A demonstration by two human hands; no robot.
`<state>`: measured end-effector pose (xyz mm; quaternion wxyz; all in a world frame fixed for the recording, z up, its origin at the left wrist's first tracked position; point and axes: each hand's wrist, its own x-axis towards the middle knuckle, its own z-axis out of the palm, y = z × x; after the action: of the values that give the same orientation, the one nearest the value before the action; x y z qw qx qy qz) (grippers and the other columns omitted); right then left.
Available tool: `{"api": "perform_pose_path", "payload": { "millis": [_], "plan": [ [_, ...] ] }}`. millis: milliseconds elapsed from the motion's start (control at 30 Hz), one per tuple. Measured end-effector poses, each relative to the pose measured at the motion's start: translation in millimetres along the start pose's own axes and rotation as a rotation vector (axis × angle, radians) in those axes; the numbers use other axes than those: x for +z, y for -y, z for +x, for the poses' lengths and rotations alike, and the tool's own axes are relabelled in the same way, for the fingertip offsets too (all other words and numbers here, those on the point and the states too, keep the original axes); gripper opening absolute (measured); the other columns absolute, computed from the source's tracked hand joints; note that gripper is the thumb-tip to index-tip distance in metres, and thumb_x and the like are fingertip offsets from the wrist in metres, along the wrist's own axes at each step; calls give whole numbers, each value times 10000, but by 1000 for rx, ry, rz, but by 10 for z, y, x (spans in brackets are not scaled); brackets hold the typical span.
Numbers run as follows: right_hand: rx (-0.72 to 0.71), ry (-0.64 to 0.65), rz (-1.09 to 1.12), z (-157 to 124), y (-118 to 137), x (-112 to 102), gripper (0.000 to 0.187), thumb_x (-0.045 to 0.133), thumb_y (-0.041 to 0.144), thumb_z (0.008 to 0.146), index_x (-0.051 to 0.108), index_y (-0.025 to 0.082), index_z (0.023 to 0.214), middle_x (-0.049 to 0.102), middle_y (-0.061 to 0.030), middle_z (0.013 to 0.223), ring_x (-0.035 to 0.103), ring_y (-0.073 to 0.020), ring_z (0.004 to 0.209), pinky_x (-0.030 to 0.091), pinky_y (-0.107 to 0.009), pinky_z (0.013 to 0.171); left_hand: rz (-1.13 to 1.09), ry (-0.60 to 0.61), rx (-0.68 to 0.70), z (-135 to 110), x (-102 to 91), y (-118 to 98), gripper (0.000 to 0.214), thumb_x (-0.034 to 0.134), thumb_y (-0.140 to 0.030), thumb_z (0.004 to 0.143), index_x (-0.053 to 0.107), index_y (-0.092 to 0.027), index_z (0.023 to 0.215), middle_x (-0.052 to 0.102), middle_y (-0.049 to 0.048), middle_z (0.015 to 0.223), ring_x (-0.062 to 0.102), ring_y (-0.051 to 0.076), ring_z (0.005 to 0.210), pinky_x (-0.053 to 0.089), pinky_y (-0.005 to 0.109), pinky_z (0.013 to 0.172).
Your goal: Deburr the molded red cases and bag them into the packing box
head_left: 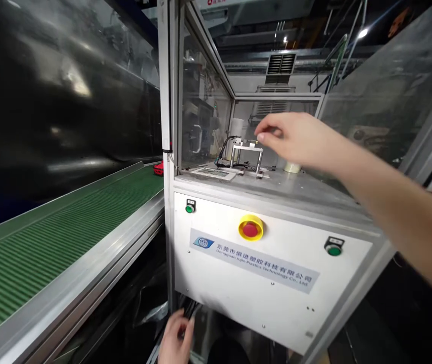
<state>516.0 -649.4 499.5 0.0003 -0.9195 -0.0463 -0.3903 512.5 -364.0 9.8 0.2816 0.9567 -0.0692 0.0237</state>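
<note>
My right hand [295, 139] reaches in over the machine's worktop, thumb and fingertips brought together in a pinch. Whatever lies between those fingertips, if anything, is too small to make out. Just below and to the left of them stands a small metal fixture [248, 148] on posts, with black cables beside it. My left hand [177, 337] hangs low in front of the white panel [231, 298], fingers loosely curled and thumb apart, with nothing visible in it.
A green conveyor belt [67, 217] runs along the left, with a red object [158, 168] at its far end. The panel carries a red stop button [250, 229] and two green buttons, left [189, 209] and right [333, 249]. A frame post [167, 126] rises at the left.
</note>
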Motion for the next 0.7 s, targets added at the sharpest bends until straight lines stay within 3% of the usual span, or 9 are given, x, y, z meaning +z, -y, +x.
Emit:
{"api": "perform_pose_path", "payload": {
  "millis": [67,167,200,267,333,433,600,700],
  "plan": [
    [-7,-175,104,-1025,303,-9,297,545,427,1016,715,213,1133,711,-60,1161,699,-222,1045,552,-363,915,-315,-225,177,191,-326,-209,309,480,-424,1007,678,-233,866,552,104,1501,720,272,1106,637,377,835],
    [170,-560,231,-2357,455,365,125,566,306,995,679,255,982,723,-58,1004,703,-203,858,582,-349,724,-363,-449,408,533,-938,-632,261,522,-436,994,646,-223,906,420,124,1617,603,313,1306,592,433,972],
    [236,-600,231,-2674,415,554,92,588,290,979,668,251,954,727,-63,1009,703,-207,849,587,-349,705,-297,-476,469,649,-1121,-763,246,524,-423,999,636,-229,898,373,107,1655,553,317,1367,570,448,1016],
    [420,-526,210,-3098,244,920,130,566,311,992,666,243,943,725,-78,1193,722,-207,885,598,-327,683,-166,-487,545,867,-1386,-961,228,524,-416,1006,630,-228,935,292,99,1703,486,336,1433,556,470,1031],
    [512,-388,116,-3298,39,1171,175,538,349,1007,680,249,981,670,-65,1383,728,-168,759,576,-305,594,-93,-461,585,1047,-1500,-1061,237,511,-422,1013,635,-222,983,250,103,1720,464,342,1454,585,445,968],
    [506,-259,-45,-3375,-182,1283,222,491,361,1030,690,263,1049,598,-38,1503,733,-147,705,552,-298,565,-49,-450,614,1204,-1490,-1082,266,488,-419,1026,655,-212,1025,222,111,1727,516,326,1411,607,398,895],
    [460,-277,-215,-3351,-261,1216,237,481,330,1040,703,253,1066,624,-11,1480,760,-163,907,514,-275,591,130,-590,603,1216,-1436,-1100,315,438,-373,1046,695,-190,1060,329,130,1689,606,345,1301,587,436,925],
    [486,-293,-301,-3336,-252,1217,203,511,312,1029,707,266,1056,640,45,1460,741,-121,773,480,-274,549,319,-635,530,1202,-1438,-1167,375,386,-362,1059,706,-175,1009,382,122,1668,733,313,1030,570,365,648]
  ]
}}
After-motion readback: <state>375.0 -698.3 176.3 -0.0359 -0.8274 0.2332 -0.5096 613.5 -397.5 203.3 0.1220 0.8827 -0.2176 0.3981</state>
